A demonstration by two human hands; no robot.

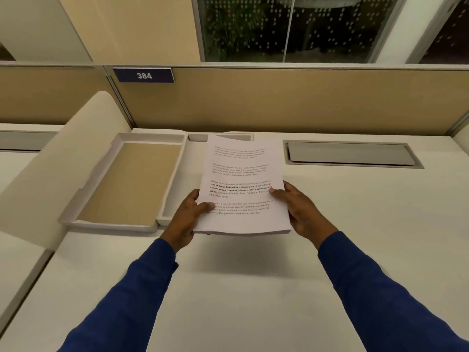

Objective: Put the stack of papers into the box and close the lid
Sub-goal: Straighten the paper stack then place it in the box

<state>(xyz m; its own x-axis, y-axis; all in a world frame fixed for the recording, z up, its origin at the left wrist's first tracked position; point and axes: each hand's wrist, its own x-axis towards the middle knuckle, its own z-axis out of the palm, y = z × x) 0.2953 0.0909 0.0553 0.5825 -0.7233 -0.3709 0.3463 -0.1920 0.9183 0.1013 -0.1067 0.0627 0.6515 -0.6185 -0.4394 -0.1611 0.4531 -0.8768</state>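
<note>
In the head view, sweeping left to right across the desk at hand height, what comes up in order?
Open box lid → narrow box edge → left hand → stack of papers → right hand → grey desk hatch, set further back.

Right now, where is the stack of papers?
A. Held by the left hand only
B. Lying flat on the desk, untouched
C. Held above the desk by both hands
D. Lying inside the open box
C: the left hand and right hand grip the stack of papers at its sides, and its shadow falls on the desk below.
</note>
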